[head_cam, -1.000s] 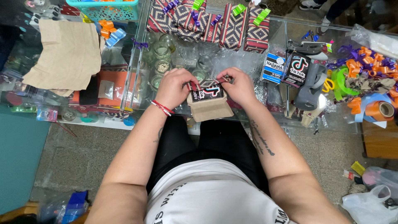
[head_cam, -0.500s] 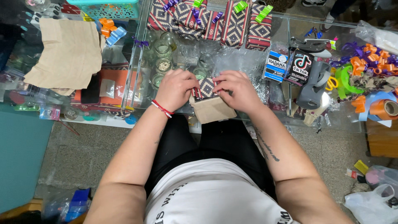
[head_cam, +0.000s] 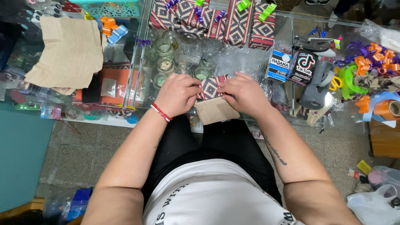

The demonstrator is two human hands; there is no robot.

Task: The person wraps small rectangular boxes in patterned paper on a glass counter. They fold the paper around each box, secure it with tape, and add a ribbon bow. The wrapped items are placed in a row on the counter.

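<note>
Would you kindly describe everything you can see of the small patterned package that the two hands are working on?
The small patterned package is a boxy item in paper with a red, black and white geometric print, like the wrapped boxes farther back. Only its top shows between the hands. It sits on the glass counter near the front edge, over a plain brown paper sheet that juts towards the person. The left hand presses its left side and the right hand its right, fingertips pinching the paper.

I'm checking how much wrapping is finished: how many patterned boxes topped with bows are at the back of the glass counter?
About 5, in a row along the far edge: leftmost, next, middle, then, rightmost. They overlap, so more may be hidden.
</note>
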